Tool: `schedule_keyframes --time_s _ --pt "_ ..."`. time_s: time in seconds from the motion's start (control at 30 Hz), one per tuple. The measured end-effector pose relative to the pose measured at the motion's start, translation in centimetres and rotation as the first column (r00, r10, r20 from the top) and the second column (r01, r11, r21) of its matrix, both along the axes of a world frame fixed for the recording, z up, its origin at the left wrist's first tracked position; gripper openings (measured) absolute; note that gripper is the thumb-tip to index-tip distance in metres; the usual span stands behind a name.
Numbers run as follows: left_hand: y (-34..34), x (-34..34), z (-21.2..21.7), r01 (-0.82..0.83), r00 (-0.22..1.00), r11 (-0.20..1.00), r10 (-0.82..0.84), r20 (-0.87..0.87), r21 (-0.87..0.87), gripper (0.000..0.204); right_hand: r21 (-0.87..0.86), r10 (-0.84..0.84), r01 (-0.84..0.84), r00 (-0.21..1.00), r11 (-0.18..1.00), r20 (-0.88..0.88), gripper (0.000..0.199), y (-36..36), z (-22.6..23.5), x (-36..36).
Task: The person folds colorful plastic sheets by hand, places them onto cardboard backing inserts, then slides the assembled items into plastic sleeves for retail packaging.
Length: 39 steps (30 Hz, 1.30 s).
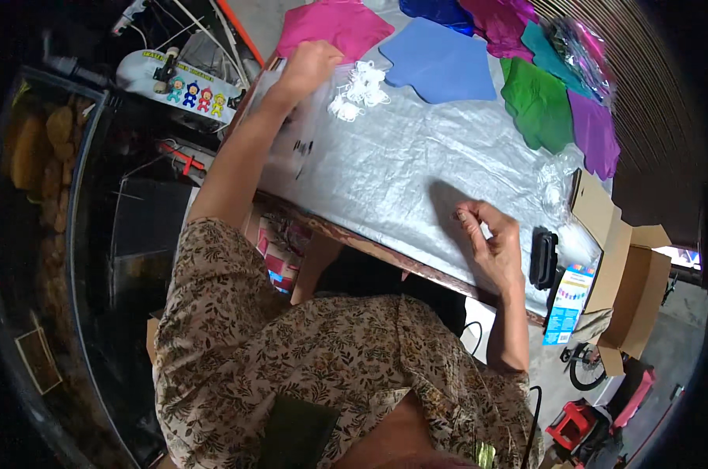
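Observation:
My left hand [311, 69] is closed at the far left of the table, over the near edge of a bright pink scalloped sheet [330, 30]. What its fingers hold, if anything, is hidden. Just below it lies a clear plastic bag [301, 129] with small black marks. A tangle of white string [366, 84] sits to its right. Beside the string is a pale blue scalloped sheet [438, 62]. Over the near right of the table my right hand [493, 241] is pinched, thumb against fingers; anything between the fingertips is too small to name.
A silvery sheet [385, 156] covers the table. Green [535, 102] and purple [592, 133] shiny sheets lie far right. At the right edge are a black case [543, 258], a blue-and-white printed package [569, 305] and an open cardboard box [631, 293]. A glass tank [57, 195] stands left.

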<state>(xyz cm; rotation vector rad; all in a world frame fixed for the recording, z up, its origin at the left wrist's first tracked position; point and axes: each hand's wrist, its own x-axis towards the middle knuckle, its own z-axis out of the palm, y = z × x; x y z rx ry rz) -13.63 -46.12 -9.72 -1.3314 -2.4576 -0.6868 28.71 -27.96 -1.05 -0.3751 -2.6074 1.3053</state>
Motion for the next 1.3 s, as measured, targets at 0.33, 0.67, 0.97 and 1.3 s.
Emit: schedule_keyframes --time_s 0.33,0.67,0.97,1.3 --pt "-1.3 -0.9 0.2 -0.273 0.569 0.864 -0.21 0.795 0.424 0.019 0.44 0.264 -0.138 0.935 0.887 -0.237 0.037 1.7 0.3 -18.7" --pt "0.1 -0.1 -0.8 -0.391 0.614 0.783 -0.169 0.771 0.484 0.019 0.772 0.339 -0.126 0.933 0.623 -0.122 0.066 -0.3 -6.3 -32.5" --pt "-0.3 -1.8 -1.3 -0.458 0.527 0.854 0.035 0.849 0.248 0.029 0.78 0.333 -0.145 0.939 0.609 -0.085 0.067 -0.3 -6.4 -32.0" --pt "0.0 -0.9 -0.1 -0.415 0.557 0.867 0.001 0.831 0.277 0.036 0.796 0.357 -0.122 0.926 0.593 -0.125 0.058 -0.7 -6.4 -32.0"
